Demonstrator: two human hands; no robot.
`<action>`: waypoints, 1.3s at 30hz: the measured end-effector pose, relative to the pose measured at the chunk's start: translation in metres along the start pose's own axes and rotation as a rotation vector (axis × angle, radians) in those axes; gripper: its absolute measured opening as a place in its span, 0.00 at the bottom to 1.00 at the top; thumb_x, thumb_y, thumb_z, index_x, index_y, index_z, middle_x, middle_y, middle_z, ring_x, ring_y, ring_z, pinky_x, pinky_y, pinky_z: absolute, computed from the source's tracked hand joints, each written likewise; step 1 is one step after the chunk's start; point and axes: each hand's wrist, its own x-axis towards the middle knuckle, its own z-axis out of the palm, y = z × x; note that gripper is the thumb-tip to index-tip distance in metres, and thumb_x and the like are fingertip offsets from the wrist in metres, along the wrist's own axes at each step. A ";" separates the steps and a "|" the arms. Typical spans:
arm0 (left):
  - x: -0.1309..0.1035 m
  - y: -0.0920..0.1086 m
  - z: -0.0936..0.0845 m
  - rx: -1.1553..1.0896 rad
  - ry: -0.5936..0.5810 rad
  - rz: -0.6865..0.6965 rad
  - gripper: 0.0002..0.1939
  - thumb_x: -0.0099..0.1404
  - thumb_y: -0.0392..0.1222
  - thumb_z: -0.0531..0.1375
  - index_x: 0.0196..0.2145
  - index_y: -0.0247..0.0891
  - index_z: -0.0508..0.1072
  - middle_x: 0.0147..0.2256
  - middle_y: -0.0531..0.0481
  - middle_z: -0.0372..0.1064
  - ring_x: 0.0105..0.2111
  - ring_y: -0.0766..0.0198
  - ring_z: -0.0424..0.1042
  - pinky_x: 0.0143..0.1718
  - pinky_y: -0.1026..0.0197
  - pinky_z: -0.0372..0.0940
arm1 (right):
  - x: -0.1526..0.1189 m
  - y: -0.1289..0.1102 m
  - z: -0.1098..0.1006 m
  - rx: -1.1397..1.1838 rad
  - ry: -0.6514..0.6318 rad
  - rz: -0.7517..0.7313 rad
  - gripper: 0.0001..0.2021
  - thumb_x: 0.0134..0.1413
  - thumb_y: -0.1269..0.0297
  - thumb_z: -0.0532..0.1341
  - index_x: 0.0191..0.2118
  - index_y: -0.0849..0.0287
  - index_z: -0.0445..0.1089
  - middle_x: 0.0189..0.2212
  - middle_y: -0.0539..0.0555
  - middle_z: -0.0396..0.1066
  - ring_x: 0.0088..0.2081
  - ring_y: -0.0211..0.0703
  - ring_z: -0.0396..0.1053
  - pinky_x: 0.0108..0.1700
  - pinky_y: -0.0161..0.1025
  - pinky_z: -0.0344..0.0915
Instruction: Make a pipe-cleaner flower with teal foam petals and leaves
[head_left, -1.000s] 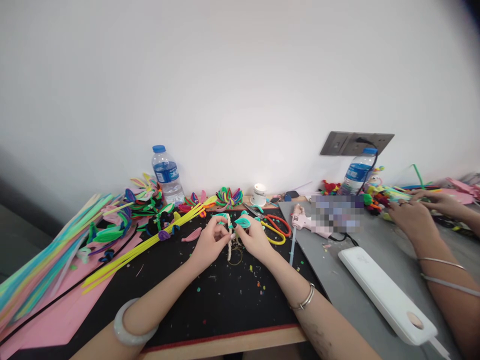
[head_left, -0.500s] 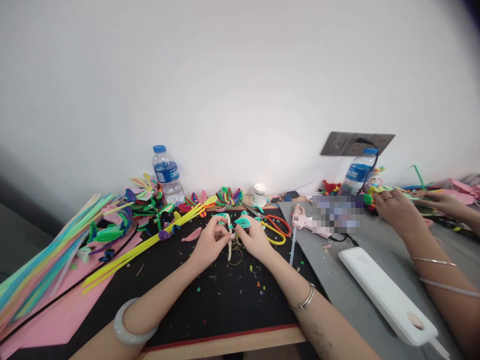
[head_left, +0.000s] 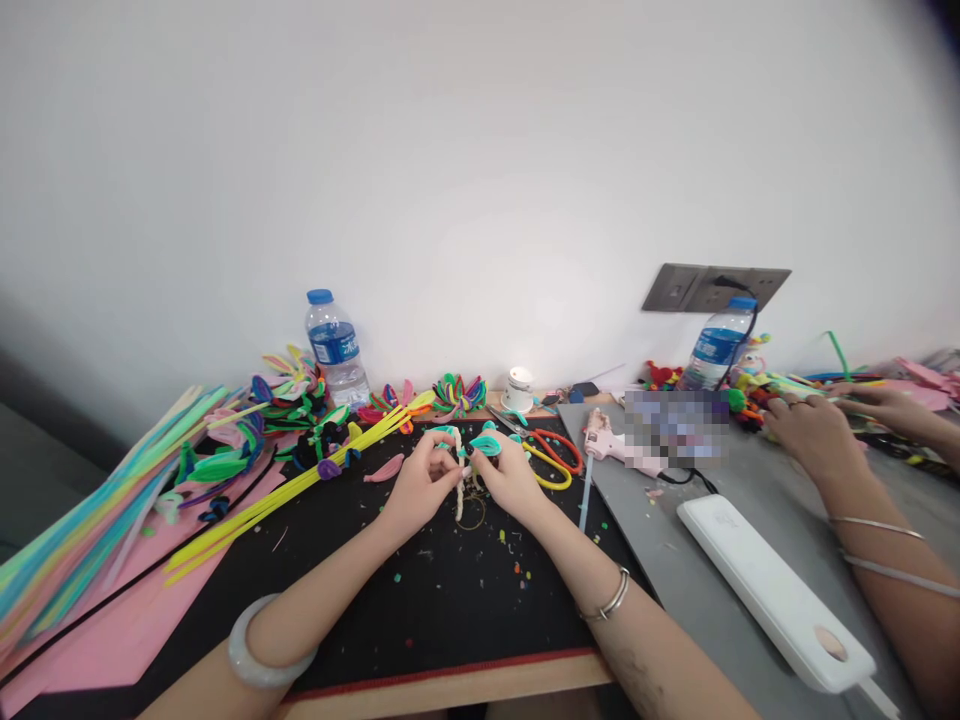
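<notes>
Teal loop point(head_left: 486, 442) fuzzy, matt; black mat point(head_left: 450, 610) cloth; bangle point(head_left: 619, 592) glossy metal; table edge point(head_left: 450, 691) wood.

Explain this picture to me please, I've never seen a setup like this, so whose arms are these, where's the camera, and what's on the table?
There's no machine here. A camera worn on a person's head looks forward and down, so the two central arms are the wearer's own. The left hand and right hand meet around a cream-and-teal craft piece; fingers hide part of it. Beneath is a black mat. To the left lie yellow pipe cleaners, with a water bottle behind. Scissors lie just beyond the right hand, and farther right are a pink glue gun and a white elongated device. The hands at far right belong to someone else.
</notes>
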 end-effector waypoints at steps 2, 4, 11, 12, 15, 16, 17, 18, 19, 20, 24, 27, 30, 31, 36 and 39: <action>0.000 0.000 0.000 0.001 0.000 0.000 0.13 0.57 0.36 0.58 0.38 0.40 0.57 0.19 0.61 0.60 0.21 0.70 0.62 0.27 0.66 0.58 | 0.000 0.000 0.000 0.000 0.002 0.001 0.09 0.51 0.71 0.52 0.23 0.57 0.53 0.21 0.46 0.55 0.24 0.36 0.55 0.28 0.33 0.53; 0.000 0.000 0.000 0.000 0.001 0.000 0.13 0.57 0.36 0.58 0.38 0.40 0.57 0.19 0.61 0.60 0.21 0.70 0.62 0.26 0.67 0.58 | 0.000 0.000 0.000 0.001 0.002 0.002 0.09 0.51 0.71 0.52 0.23 0.57 0.53 0.21 0.46 0.55 0.24 0.36 0.55 0.28 0.33 0.53; 0.000 0.002 0.000 0.010 0.000 -0.002 0.13 0.57 0.36 0.58 0.38 0.41 0.58 0.19 0.61 0.61 0.21 0.69 0.63 0.27 0.66 0.59 | 0.000 0.001 0.001 0.003 0.004 0.002 0.09 0.52 0.71 0.52 0.23 0.57 0.54 0.21 0.46 0.55 0.25 0.37 0.56 0.29 0.34 0.53; 0.000 0.001 0.000 0.014 0.000 -0.002 0.13 0.57 0.36 0.58 0.38 0.41 0.57 0.19 0.61 0.61 0.22 0.69 0.63 0.27 0.66 0.59 | 0.000 0.002 0.001 0.004 0.003 0.002 0.09 0.52 0.71 0.52 0.23 0.57 0.54 0.21 0.46 0.55 0.25 0.37 0.56 0.29 0.33 0.53; 0.000 0.001 0.000 0.015 -0.002 -0.001 0.13 0.57 0.36 0.58 0.38 0.40 0.57 0.19 0.60 0.62 0.22 0.69 0.63 0.28 0.66 0.59 | 0.000 0.002 0.001 0.005 0.001 0.003 0.09 0.52 0.71 0.52 0.23 0.57 0.53 0.21 0.46 0.56 0.25 0.37 0.56 0.29 0.33 0.53; 0.000 0.001 -0.001 0.013 -0.002 0.000 0.13 0.57 0.36 0.58 0.38 0.40 0.57 0.19 0.60 0.62 0.22 0.69 0.63 0.28 0.66 0.59 | 0.000 0.003 0.001 0.005 0.000 0.003 0.09 0.52 0.71 0.52 0.23 0.57 0.53 0.21 0.46 0.56 0.25 0.37 0.56 0.29 0.33 0.53; 0.001 0.000 -0.001 0.012 -0.001 0.000 0.13 0.57 0.36 0.58 0.38 0.40 0.58 0.19 0.60 0.61 0.22 0.69 0.63 0.27 0.66 0.59 | 0.000 0.003 0.001 0.005 -0.001 0.003 0.09 0.52 0.71 0.52 0.23 0.57 0.54 0.21 0.46 0.56 0.25 0.37 0.56 0.29 0.33 0.53; 0.001 0.000 -0.001 0.012 0.001 0.000 0.13 0.57 0.36 0.58 0.38 0.40 0.58 0.19 0.61 0.61 0.22 0.69 0.63 0.27 0.66 0.59 | 0.000 0.003 0.001 0.006 -0.002 0.003 0.09 0.52 0.71 0.52 0.23 0.57 0.54 0.21 0.46 0.56 0.25 0.37 0.56 0.29 0.33 0.53; 0.001 0.000 -0.001 0.013 0.002 0.000 0.13 0.57 0.36 0.58 0.38 0.40 0.58 0.19 0.61 0.61 0.22 0.69 0.63 0.27 0.66 0.59 | -0.001 0.002 0.001 0.006 -0.001 0.004 0.09 0.52 0.71 0.52 0.23 0.57 0.54 0.21 0.46 0.55 0.25 0.37 0.56 0.29 0.33 0.53; 0.001 0.000 -0.001 0.014 0.003 0.000 0.13 0.57 0.36 0.58 0.38 0.40 0.58 0.19 0.61 0.61 0.21 0.69 0.63 0.27 0.66 0.59 | -0.001 0.002 0.001 0.006 -0.001 0.004 0.09 0.52 0.71 0.52 0.23 0.57 0.54 0.21 0.46 0.55 0.25 0.37 0.56 0.29 0.33 0.53; 0.001 0.001 -0.001 0.011 0.000 -0.007 0.13 0.56 0.37 0.58 0.38 0.40 0.58 0.19 0.61 0.61 0.21 0.69 0.63 0.27 0.66 0.59 | -0.001 0.002 0.001 0.008 -0.002 0.004 0.09 0.52 0.71 0.52 0.23 0.57 0.54 0.21 0.46 0.55 0.25 0.37 0.56 0.29 0.33 0.53; 0.001 0.002 -0.001 0.010 0.005 -0.006 0.13 0.57 0.37 0.58 0.38 0.40 0.58 0.19 0.61 0.61 0.21 0.69 0.63 0.27 0.66 0.59 | 0.000 0.002 0.001 0.008 -0.001 0.005 0.09 0.52 0.71 0.52 0.23 0.57 0.54 0.21 0.46 0.56 0.25 0.37 0.56 0.29 0.33 0.53; 0.000 0.002 0.000 0.011 0.010 0.002 0.13 0.57 0.37 0.58 0.38 0.40 0.58 0.19 0.61 0.61 0.21 0.69 0.63 0.27 0.66 0.59 | 0.000 0.002 0.001 0.008 0.000 0.005 0.09 0.52 0.71 0.52 0.23 0.57 0.54 0.21 0.46 0.56 0.25 0.37 0.56 0.28 0.33 0.53; 0.000 0.002 0.000 0.012 0.007 0.002 0.13 0.57 0.37 0.58 0.38 0.40 0.58 0.19 0.61 0.61 0.21 0.69 0.63 0.27 0.66 0.59 | 0.000 0.002 0.001 0.009 0.000 0.004 0.09 0.51 0.71 0.51 0.23 0.57 0.54 0.21 0.46 0.56 0.25 0.37 0.56 0.28 0.33 0.53; 0.000 0.001 0.000 0.012 0.009 0.002 0.13 0.56 0.37 0.58 0.38 0.40 0.58 0.19 0.61 0.61 0.21 0.69 0.64 0.27 0.66 0.59 | 0.000 0.001 0.001 0.011 0.003 0.004 0.08 0.51 0.70 0.51 0.23 0.57 0.55 0.21 0.46 0.56 0.24 0.37 0.56 0.28 0.34 0.53; 0.000 0.002 0.000 0.011 0.006 0.000 0.13 0.57 0.36 0.58 0.38 0.40 0.58 0.19 0.61 0.61 0.21 0.69 0.63 0.27 0.66 0.59 | 0.000 0.001 0.001 0.012 0.005 0.007 0.08 0.51 0.70 0.51 0.23 0.57 0.55 0.21 0.46 0.56 0.24 0.37 0.56 0.28 0.33 0.53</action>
